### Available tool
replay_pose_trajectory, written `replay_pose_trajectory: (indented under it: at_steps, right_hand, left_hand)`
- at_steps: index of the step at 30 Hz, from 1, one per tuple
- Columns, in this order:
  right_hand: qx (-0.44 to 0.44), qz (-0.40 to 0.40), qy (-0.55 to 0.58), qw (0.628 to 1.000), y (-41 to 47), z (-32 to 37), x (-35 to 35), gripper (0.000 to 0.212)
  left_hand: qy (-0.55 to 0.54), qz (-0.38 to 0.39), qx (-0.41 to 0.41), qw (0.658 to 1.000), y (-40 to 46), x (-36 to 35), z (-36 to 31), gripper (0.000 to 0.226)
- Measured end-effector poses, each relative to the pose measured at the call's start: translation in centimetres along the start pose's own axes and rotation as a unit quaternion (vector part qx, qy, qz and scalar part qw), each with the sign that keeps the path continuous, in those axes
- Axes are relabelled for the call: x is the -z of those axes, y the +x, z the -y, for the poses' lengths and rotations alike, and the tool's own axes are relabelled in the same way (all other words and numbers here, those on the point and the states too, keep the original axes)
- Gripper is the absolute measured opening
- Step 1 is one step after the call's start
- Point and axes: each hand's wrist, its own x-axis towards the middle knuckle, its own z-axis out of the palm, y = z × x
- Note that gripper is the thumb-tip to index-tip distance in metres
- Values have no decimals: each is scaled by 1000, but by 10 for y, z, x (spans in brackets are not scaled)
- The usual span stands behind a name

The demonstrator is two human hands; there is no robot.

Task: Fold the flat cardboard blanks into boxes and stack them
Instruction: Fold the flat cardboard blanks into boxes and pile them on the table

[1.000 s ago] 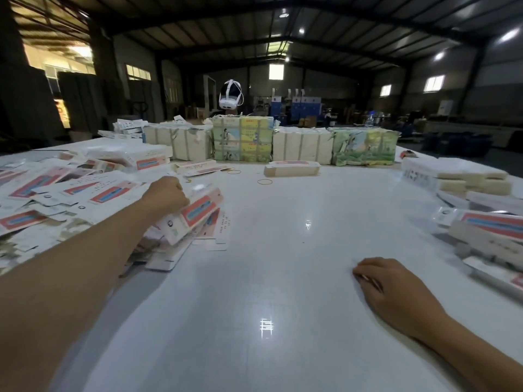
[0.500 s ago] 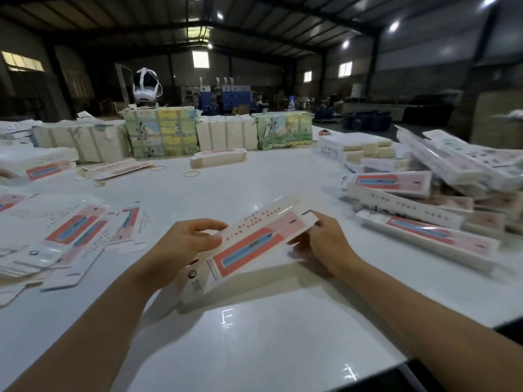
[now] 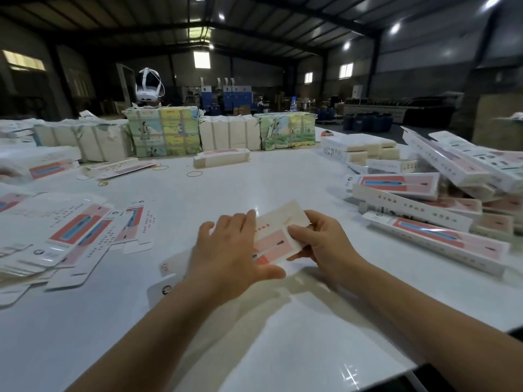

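Note:
A long white cardboard blank (image 3: 276,239) with a red and blue panel is held just above the white table (image 3: 254,190), in front of me. My left hand (image 3: 230,253) lies over its middle, fingers spread on top and thumb curled under the near edge. My right hand (image 3: 319,244) pinches its far right end. The blank's near end (image 3: 164,287) sticks out below my left wrist. Flat blanks (image 3: 70,230) lie heaped at the left. Folded boxes (image 3: 424,210) are piled at the right.
Wrapped bundles (image 3: 198,134) line the table's far edge, a white headset (image 3: 148,86) on top. A single folded box (image 3: 222,159) and rubber bands (image 3: 194,174) lie mid-table. The table's near right corner (image 3: 410,372) drops off to dark floor.
My left hand drew a blank from the left heap to the table's middle. My right hand rose from the table and took its far end. The blank now points away from me.

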Motion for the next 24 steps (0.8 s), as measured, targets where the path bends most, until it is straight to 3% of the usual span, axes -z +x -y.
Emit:
replay_pose_trajectory:
  at_steps: [5, 8, 11, 14, 17, 20, 22, 24]
  right_hand:
    - [-25, 10, 75, 997, -2, 3, -1, 34]
    - [99, -67, -98, 988, -7, 1, -6, 47]
    - [192, -51, -207, 958, -11, -2, -14, 37]
    - [137, 12, -186, 973, -13, -4, -19, 35]
    - [50, 41, -18, 998, -14, 0, -20, 30]
    - [-41, 43, 111, 992, -10, 5, -18, 27]
    - [-88, 53, 129, 986, -8, 6, -16, 24]
    - [-85, 101, 60, 989, -8, 2, -12, 17]
  left_hand:
    - [8, -111, -2, 994, 2, -4, -12, 92]
    - [11, -120, 20, 993, 1, -3, -18, 90]
    - [-9, -114, 67, 991, 1, 3, -21, 92]
    - [2, -116, 94, 989, -1, 5, -21, 92]
    - [29, -126, 107, 986, -1, 5, -20, 90]
    - [66, -139, 105, 983, -1, 5, -20, 92]
    - [85, -153, 76, 982, -1, 4, -21, 92]
    - [84, -159, 33, 983, -1, 4, -22, 89]
